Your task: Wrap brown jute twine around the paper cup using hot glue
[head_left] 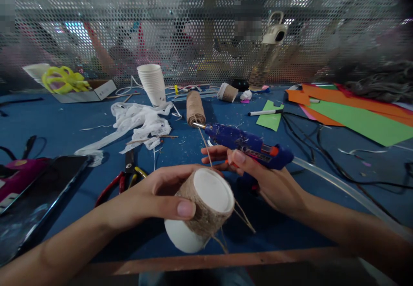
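My left hand (171, 195) is closed around a white paper cup (214, 190), which is tilted with its base up toward me. Brown jute twine (203, 221) is wound about much of the cup's side, and loose ends hang off its lower right. In my right hand (258, 174) is a blue hot glue gun (245, 141), its metal tip pointing left above the cup. A clear glue stick (342, 189) trails from the gun's rear. One strand of twine runs from the cup up to the twine roll (195, 107) behind the gun's tip.
White lace (142, 124) lies left of the roll, near red-and-yellow-handled pliers or cutters (129, 167). A phone (41, 204) is at the left edge. Stacked paper cups (152, 83) stand behind. Coloured sheets (364, 113), a marker (265, 112) and black cables (325, 156) lie to the right.
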Demonstrator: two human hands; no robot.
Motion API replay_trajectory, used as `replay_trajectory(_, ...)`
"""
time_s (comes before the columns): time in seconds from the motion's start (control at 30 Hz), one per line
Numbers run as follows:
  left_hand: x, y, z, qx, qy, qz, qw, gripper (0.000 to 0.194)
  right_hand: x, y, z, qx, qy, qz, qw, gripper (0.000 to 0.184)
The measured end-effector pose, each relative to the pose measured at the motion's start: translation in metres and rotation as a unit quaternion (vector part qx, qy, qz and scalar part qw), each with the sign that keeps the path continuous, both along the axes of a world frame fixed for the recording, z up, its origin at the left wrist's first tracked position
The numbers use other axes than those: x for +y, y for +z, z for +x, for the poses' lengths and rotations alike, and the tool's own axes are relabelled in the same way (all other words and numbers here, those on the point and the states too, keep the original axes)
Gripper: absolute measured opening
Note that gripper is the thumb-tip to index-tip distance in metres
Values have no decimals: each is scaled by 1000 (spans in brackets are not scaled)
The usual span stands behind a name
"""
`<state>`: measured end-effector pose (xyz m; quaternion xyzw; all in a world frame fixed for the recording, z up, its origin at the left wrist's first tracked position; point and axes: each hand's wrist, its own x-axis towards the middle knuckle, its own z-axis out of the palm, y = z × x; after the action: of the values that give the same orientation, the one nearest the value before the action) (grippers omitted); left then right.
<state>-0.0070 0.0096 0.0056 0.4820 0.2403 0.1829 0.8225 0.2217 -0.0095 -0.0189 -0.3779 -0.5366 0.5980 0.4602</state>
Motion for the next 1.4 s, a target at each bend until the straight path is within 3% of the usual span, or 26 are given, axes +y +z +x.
replay_trajectory(0.2,-1,-1,-2,-2,6,5,1000,51,0,-3,3,73,37,23,996,27)
replay_trajectory(0.5,-1,0,-1,-13,11,13,1000,50,0,-3,4,55,42,59,996,44)
replay_trajectory(0.6,0,0,0,-9,15,15,1000,48,2,0,2,73,48,58,994,41)
replay_trajectory(0.8,1,-1,1,14,-23,12,1000,52,4,7,2,132,20,72,988,31)
replay_trajectory(1.03,1,-1,0,11,-20,25,999,51,2,5,4,148,-14,63,987,28)
replay_trajectory(1.23,1,-1,-1,23,29,42,998,52,3,0,3,66,-51,59,995,30)
replay_trajectory(1.4,1,-1,1,46,85,56,994,51,2,-7,5,-85,-155,61,982,29)
